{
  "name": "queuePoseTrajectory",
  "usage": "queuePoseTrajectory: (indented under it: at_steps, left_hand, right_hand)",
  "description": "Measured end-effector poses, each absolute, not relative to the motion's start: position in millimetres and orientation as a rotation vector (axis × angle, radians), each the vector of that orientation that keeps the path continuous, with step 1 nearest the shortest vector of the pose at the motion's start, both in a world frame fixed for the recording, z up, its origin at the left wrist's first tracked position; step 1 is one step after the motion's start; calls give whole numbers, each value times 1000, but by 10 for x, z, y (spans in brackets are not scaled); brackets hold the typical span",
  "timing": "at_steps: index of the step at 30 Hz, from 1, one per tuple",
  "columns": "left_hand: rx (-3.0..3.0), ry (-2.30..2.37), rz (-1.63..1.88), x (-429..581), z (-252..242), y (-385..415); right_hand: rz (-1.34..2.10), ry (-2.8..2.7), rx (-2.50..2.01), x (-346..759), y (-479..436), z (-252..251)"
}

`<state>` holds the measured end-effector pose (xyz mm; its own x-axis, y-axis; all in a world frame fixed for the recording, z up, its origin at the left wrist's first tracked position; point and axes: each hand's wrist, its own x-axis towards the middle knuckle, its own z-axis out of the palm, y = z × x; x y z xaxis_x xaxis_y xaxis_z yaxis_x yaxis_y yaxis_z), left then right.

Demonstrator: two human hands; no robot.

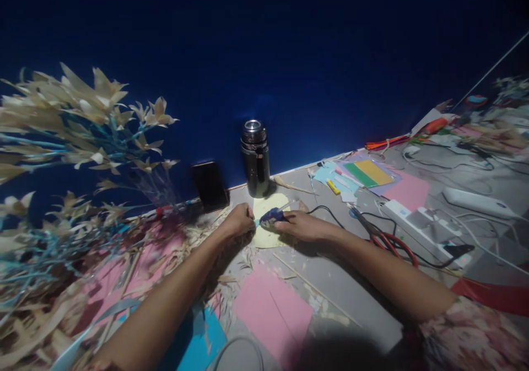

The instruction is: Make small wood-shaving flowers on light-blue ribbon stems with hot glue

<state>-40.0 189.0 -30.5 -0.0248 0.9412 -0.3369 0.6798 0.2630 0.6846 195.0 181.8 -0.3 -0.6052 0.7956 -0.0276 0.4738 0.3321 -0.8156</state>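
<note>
Pale flowers [101, 98] are cut off at left. Yellow paper [268, 241] is partly covered by the right hand [303, 225]. Whether anything is held in the curled left hand [240, 220] cannot be told. Over the paper, a blue glue gun [271, 217] is clasped in the right grip, long axis crosswise, nozzle leftward.

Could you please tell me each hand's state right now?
Left hand: closed; anything it pinches is too small to tell.
Right hand: closed around a dark blue, gun-shaped tool.
</note>
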Motion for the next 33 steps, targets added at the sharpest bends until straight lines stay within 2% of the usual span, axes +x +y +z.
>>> queuePoseTrajectory:
  at_steps: [6,13,16,21,25,29,33]
  left_hand:
    - [1369,1711,705,-416,-192,1832]
    - [1167,1480,822,-433,275,1419]
    - [1089,1399,822,-420,455,1158]
    - [858,1284,855,-331,637,741]
    - [770,1273,911,-226,651,456]
    - [725,1255,928,-113,583,243]
    - [651,1274,953,-3,491,90]
  right_hand:
    - [1081,-2214,-1281,2298,1887,155]
    - [481,-2383,-1567,2818,1534,300]
    - [383,-2513,-1652,2889,1344,222]
    - [385,-2658,-1577,2949,1189,81]
    - [358,-2637,-1463,2941,1059,170]
    - [434,-2300,-1213,2791,824,364]
    - [732,-1925,-1123,2565,592,455]
